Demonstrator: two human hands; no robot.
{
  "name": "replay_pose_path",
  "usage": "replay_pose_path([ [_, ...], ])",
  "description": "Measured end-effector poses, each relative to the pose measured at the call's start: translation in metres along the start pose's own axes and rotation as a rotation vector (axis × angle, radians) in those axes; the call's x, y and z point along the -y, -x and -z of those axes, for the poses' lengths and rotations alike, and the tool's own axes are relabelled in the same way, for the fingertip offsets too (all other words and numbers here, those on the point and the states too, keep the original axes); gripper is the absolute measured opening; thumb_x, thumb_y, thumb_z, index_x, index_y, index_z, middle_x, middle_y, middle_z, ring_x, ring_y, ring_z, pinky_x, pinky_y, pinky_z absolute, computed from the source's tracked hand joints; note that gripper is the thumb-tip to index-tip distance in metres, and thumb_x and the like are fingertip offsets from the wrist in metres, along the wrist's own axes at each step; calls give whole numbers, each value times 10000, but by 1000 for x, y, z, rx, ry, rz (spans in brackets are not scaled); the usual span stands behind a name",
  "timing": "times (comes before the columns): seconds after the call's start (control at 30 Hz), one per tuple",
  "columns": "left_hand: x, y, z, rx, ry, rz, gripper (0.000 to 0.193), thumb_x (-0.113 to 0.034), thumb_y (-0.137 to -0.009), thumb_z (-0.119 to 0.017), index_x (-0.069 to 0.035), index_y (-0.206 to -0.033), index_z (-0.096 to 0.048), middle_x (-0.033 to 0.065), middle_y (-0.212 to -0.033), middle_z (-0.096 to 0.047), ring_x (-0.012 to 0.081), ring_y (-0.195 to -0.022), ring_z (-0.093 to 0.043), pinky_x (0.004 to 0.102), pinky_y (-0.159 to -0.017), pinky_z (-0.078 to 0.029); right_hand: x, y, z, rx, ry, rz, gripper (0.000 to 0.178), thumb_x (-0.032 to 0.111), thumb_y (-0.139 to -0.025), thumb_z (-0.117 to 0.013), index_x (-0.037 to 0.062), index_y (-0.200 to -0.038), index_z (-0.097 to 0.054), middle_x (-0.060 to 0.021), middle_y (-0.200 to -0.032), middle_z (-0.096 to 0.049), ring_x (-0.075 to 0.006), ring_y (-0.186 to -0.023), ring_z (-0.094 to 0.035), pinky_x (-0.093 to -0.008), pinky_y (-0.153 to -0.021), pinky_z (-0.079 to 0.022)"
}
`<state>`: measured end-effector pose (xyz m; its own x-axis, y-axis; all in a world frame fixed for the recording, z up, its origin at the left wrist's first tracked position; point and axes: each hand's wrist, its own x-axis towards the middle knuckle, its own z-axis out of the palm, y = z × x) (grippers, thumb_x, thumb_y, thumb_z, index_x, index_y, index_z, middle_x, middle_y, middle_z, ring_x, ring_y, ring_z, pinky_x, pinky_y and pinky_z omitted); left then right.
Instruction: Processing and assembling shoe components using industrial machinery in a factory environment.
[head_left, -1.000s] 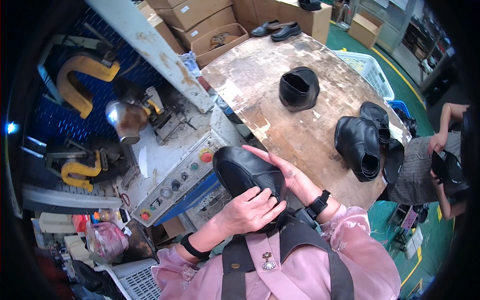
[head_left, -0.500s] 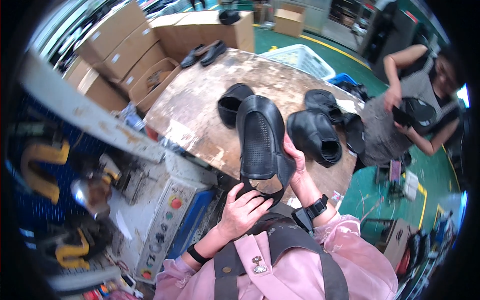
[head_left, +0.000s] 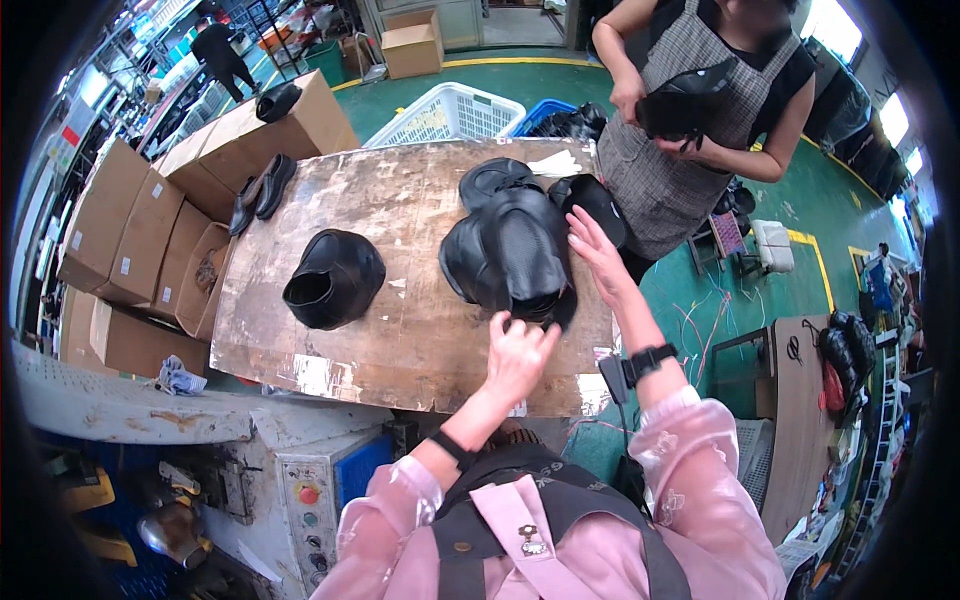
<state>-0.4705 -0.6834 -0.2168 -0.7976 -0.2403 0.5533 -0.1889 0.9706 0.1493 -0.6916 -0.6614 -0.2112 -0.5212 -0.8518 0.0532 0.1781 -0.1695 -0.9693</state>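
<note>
A black leather shoe (head_left: 525,245) lies over other black shoes on the right part of a worn wooden table (head_left: 400,340). My left hand (head_left: 520,358) is closed at the shoe's near end, fingertips curled against its edge and a little blurred. Along the shoe's right side my right hand (head_left: 600,255) stands with fingers stretched out, holding nothing; whether it touches the shoe I cannot tell. Under and beside this shoe, other black shoes (head_left: 490,182) partly hide one another. Apart from them, to the left, stands a single black shoe (head_left: 335,278).
Across the table's right corner a person (head_left: 690,130) holds a black shoe (head_left: 685,100). A white plastic basket (head_left: 445,112) is beyond the far edge. Cardboard boxes (head_left: 130,220) line the left, with a pair of dark shoes (head_left: 262,195) nearby. A machine panel (head_left: 312,510) is close below.
The shoe that both hands held up, its inside showing, is now at the group of shoes on the right. My right hand has opened off it. The view has swung to the right.
</note>
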Motion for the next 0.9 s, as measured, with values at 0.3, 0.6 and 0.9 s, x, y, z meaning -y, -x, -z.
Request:
replay_pose_path([
  [0.3, 33, -36, -37, -56, 126, 417, 324, -209, -669, -744, -117, -958, -631, 39, -868, -539, 228, -850, -507, 355, -730, -402, -67, 0, -19, 28, 458, 65, 514, 341, -877, -568, 96, -1317, -461, -156, -1405, -376, -278, -1296, -363, -344, -1061, -276],
  [0.6, 34, 41, 13, -36, 209, 474, 461, -73, -740, -638, -71, -1187, -525, 183, -1245, -455, 376, -1177, -420, 443, -973, -378, -85, -41, -64, -65, 948, 160, 305, 347, -900, -466, 202, -1140, -586, -117, -1280, -482, -316, -1192, -447, -419, -967, -392],
  [0.9, -78, 285, 135, -172, 189, 1114, 235, -139, -826, -579, -59, -1045, -610, 98, -1101, -577, 281, -1022, -565, 367, -853, -470, -61, -42, 25, 260, 1109, 376, 385, 200, -947, -459, -59, -1228, -505, -205, -1255, -524, -265, -1153, -507, -327, -1012, -354],
])
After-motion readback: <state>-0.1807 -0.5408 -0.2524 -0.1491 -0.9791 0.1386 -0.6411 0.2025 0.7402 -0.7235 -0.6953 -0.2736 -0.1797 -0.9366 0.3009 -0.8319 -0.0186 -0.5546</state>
